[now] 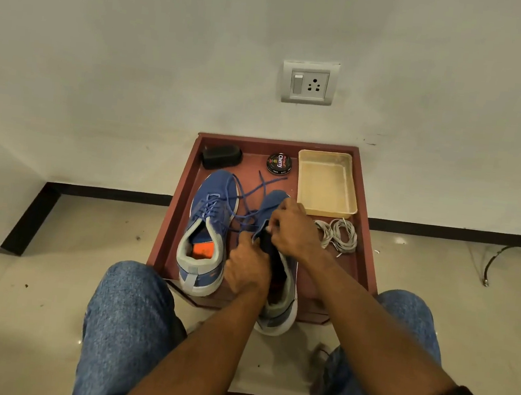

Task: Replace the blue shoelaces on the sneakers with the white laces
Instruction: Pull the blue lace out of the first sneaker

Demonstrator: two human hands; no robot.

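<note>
Two blue sneakers sit on a low reddish-brown bench [368,208] with a raised rim, pushed against a white wall. The left sneaker [207,233] lies flat near the left edge, toe toward the wall, blue lace [247,192] partly loosened with its ends trailing across the bench toward the other shoe. Orange insole label visible inside it.

The right sneaker [277,299] is tilted up, heel hanging over the near edge of the bench. The left hand [247,268] is clamped around the side of its opening, fingers curled on the collar. The right hand [294,230] is closed up by the eyelets, pinching at the tongue or the blue lace there, honestly can't tell which because the fingers cover it.

White laces [337,234] are coiled in a loose bundle by the right edge, just beside the right hand, not touched. Behind them in the far right corner is a shallow beige plastic tray [302,182]. A round Cherry shoe polish tin [278,164] sits at the far edge middle, and a black shoe brush [221,157] is in the far left corner. Wall socket [309,83] above it all.
</note>
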